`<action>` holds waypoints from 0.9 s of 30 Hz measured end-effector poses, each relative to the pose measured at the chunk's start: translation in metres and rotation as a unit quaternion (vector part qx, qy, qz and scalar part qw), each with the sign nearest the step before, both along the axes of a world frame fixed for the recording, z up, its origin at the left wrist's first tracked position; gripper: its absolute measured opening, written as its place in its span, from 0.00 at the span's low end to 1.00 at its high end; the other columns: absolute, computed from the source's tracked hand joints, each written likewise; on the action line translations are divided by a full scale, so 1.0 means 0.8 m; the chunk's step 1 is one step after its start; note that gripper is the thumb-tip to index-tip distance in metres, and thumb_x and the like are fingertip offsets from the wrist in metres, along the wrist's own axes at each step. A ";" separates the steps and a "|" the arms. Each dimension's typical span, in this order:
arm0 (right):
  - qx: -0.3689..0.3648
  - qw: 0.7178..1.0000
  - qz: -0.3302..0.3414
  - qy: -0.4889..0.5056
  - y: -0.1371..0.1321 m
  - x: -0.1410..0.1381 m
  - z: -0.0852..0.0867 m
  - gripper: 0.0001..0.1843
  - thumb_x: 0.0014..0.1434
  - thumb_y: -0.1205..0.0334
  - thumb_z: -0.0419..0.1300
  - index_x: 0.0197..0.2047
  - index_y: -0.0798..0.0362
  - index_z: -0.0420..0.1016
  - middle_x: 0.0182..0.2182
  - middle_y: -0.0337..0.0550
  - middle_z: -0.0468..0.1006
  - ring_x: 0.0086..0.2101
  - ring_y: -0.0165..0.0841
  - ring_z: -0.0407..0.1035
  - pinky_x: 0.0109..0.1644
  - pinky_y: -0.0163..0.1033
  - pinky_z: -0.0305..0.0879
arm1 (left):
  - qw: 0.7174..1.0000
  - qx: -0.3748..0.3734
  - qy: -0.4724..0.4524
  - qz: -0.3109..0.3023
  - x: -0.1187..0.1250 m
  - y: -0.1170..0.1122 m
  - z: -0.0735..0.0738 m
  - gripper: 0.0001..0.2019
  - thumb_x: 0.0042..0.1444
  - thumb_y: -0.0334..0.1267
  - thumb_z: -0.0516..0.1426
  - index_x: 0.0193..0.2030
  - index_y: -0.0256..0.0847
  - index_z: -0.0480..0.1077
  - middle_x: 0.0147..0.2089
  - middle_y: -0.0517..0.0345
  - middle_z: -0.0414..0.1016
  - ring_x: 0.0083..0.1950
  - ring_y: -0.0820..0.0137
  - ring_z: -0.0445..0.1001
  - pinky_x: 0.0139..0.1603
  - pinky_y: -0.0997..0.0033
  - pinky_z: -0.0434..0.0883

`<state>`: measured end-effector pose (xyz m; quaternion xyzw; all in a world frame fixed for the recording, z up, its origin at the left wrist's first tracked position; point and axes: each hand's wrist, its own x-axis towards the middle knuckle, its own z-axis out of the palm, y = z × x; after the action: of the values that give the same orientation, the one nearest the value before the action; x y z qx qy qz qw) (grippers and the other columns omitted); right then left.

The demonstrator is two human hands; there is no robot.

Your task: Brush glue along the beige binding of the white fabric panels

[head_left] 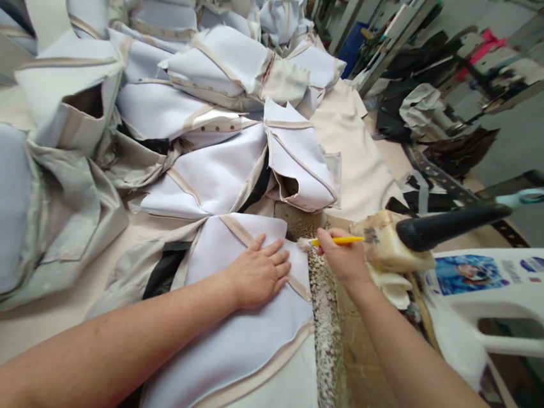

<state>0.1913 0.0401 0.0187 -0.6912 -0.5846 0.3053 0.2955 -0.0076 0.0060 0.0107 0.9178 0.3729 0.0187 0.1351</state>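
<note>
My left hand lies flat, fingers spread, on a white padded fabric piece with beige trim on the table. My right hand is closed round a small brush with a yellow handle; its bristle end points left at the edge of that piece. Just right of the hand stands a glue-crusted pot with a black handle sticking out to the right.
A big heap of similar white and beige pieces fills the table's far and left side. A strip crusted with dried glue runs along the table's right edge. A white plastic container sits at right, with sewing machines and clutter beyond.
</note>
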 end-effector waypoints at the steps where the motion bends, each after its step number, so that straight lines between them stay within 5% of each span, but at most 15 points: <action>1: 0.011 1.000 -0.001 -0.009 0.005 -0.001 -0.002 0.20 0.53 0.49 0.53 0.17 0.53 0.67 0.16 0.38 0.70 0.22 0.31 0.63 0.29 0.36 0.56 | 1.000 0.000 -0.001 0.000 0.000 0.000 0.000 0.19 0.65 0.43 0.41 0.56 0.43 0.65 0.61 0.54 0.63 0.66 0.58 0.52 0.64 0.43 0.44; 7: -0.006 0.999 0.018 -0.029 0.006 -0.002 0.001 0.21 0.52 0.50 0.53 0.13 0.52 0.61 0.11 0.37 0.63 0.19 0.30 0.59 0.27 0.36 0.54 | 1.000 0.000 -0.008 -0.003 0.000 0.000 -0.006 0.19 0.64 0.43 0.42 0.56 0.42 0.65 0.61 0.53 0.63 0.66 0.58 0.52 0.63 0.42 0.43; 20: -0.011 1.000 0.012 -0.015 0.009 -0.005 0.010 0.20 0.52 0.50 0.53 0.15 0.53 0.65 0.14 0.38 0.68 0.21 0.30 0.62 0.28 0.35 0.56 | 1.000 0.005 -0.004 -0.004 0.000 0.000 -0.004 0.19 0.64 0.43 0.42 0.56 0.43 0.65 0.61 0.54 0.64 0.65 0.58 0.53 0.63 0.42 0.44; 27: -0.080 0.996 0.030 0.005 -0.068 0.009 0.014 0.21 0.51 0.49 0.52 0.14 0.52 0.61 0.12 0.36 0.64 0.18 0.29 0.59 0.24 0.34 0.53 | 1.000 0.010 -0.005 -0.004 -0.001 0.000 -0.006 0.18 0.64 0.43 0.42 0.55 0.43 0.65 0.60 0.54 0.64 0.65 0.58 0.53 0.63 0.42 0.44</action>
<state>0.1982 -0.0140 0.0303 -0.6935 -0.5770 0.3630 0.2332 -0.0080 0.0060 0.0062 0.9204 0.3685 0.0264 0.1283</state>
